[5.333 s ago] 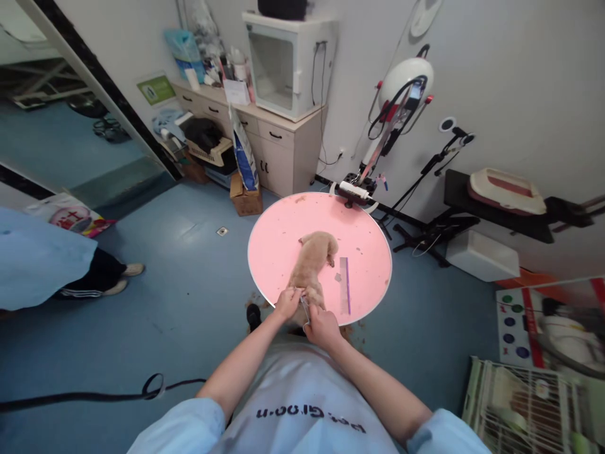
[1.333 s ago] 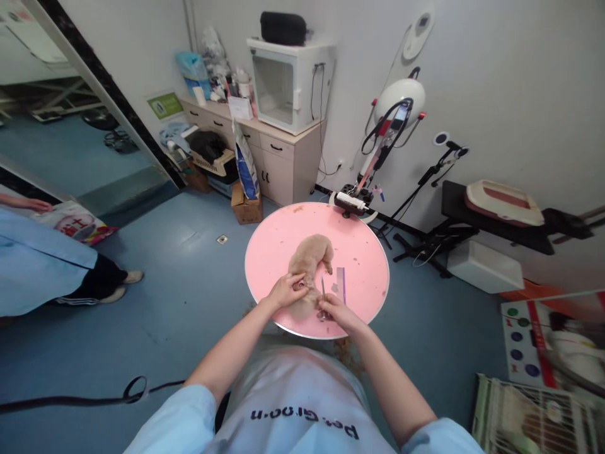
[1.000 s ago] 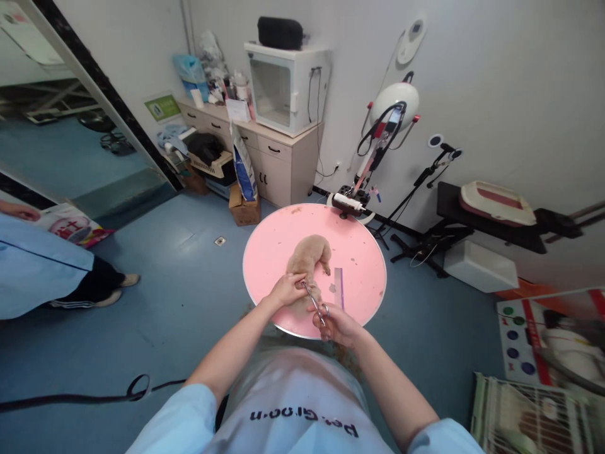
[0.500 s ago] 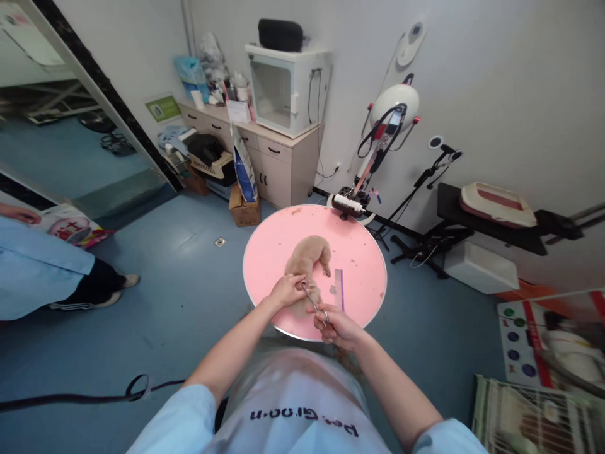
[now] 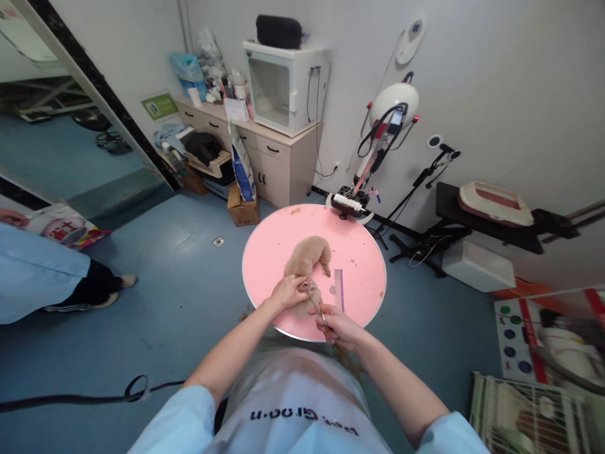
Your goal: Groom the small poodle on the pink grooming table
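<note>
A small beige furry pet [image 5: 307,252] lies curled on its side on a round pink table [image 5: 269,252]; whether it is a cat or a dog I cannot tell. My left hand [image 5: 289,291] is closed on a small pinkish part of the pet, an ear or a paw, at its near end. Scissors [image 5: 316,304] are in my right hand [image 5: 336,325], fingers through the loops, with the tips beside my left fingertips. Right of the pet lies a comb with a purple edge [image 5: 342,290], next to a small grey tuft of fur [image 5: 333,290].
A white bottle [image 5: 348,202] and a stand with a white round head [image 5: 394,106] are at the table's far edge. Beyond stand a cabinet [image 5: 302,164] and a glass-fronted box [image 5: 269,88]. Another person in light blue [image 5: 38,268] is at the left.
The scissors' handles have turned slightly in my right hand and the blades look closer together. My left hand keeps its place on the pet. The view has shifted slightly.
</note>
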Action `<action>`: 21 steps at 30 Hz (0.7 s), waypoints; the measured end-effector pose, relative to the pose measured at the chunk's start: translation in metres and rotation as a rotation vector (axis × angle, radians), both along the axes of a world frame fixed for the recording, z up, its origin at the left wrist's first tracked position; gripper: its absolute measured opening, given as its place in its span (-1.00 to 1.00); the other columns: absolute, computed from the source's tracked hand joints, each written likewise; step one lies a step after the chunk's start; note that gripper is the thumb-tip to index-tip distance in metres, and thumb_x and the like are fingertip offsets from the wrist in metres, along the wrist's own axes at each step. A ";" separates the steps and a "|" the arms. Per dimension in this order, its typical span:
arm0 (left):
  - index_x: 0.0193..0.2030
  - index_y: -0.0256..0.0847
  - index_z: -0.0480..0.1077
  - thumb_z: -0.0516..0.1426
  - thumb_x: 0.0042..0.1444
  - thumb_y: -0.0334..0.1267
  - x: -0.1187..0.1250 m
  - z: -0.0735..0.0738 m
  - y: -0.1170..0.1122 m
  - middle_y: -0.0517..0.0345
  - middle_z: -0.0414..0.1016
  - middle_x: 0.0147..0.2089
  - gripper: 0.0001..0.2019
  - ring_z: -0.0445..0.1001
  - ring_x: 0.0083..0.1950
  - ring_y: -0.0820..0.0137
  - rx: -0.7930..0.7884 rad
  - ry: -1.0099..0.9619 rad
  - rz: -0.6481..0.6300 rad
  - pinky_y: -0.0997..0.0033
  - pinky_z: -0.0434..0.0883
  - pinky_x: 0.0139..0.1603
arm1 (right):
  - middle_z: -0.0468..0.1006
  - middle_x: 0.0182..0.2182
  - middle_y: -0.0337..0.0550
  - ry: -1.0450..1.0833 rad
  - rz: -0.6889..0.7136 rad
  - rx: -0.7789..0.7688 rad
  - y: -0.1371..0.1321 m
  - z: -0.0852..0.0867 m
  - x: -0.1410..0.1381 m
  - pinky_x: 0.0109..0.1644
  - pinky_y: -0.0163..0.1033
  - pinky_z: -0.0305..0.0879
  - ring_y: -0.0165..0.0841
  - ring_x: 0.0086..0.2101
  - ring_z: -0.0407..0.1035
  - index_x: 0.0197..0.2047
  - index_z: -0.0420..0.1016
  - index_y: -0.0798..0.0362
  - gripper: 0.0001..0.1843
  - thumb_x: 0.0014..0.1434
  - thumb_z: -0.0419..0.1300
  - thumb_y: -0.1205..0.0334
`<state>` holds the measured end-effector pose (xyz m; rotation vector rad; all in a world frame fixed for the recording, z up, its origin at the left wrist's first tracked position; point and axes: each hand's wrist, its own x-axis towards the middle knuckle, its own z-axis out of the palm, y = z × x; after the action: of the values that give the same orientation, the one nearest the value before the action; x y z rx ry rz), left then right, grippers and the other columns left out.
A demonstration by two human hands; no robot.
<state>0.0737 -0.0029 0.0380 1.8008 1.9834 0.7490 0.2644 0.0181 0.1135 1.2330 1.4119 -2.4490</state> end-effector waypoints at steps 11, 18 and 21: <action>-0.19 -0.16 0.50 0.18 -0.01 -0.03 0.005 0.003 -0.002 0.05 0.52 -0.25 -0.68 0.48 -0.21 0.30 0.010 -0.024 -0.023 0.39 0.37 -0.13 | 0.21 -0.68 -0.51 -0.088 0.102 0.084 0.003 0.008 0.000 -0.75 -0.45 -0.21 -0.62 -0.81 -0.08 -0.17 0.22 0.03 -0.69 -0.05 0.12 0.27; -0.22 -0.19 0.50 0.21 -0.05 -0.11 0.002 0.009 -0.003 0.07 0.53 -0.28 -0.73 0.48 -0.23 0.31 0.004 -0.025 -0.031 0.41 0.35 -0.21 | 0.24 -0.65 -0.47 -0.006 -0.006 -0.108 0.007 -0.004 0.004 -0.67 -0.46 -0.15 -0.63 -0.77 -0.10 -0.14 0.26 0.03 -0.70 0.04 0.11 0.13; -0.18 -0.19 0.50 0.21 -0.03 -0.12 0.001 0.009 -0.005 0.08 0.53 -0.28 -0.71 0.48 -0.24 0.34 0.002 -0.064 -0.030 0.43 0.35 -0.22 | 0.19 -0.65 -0.50 0.099 -0.040 -0.209 0.006 -0.011 0.002 -0.63 -0.46 -0.22 -0.66 -0.75 -0.16 -0.12 0.28 0.03 -0.65 0.01 0.19 0.15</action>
<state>0.0751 -0.0074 0.0468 1.7816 1.9114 0.7893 0.2666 0.0237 0.1021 1.1199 1.1245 -2.6373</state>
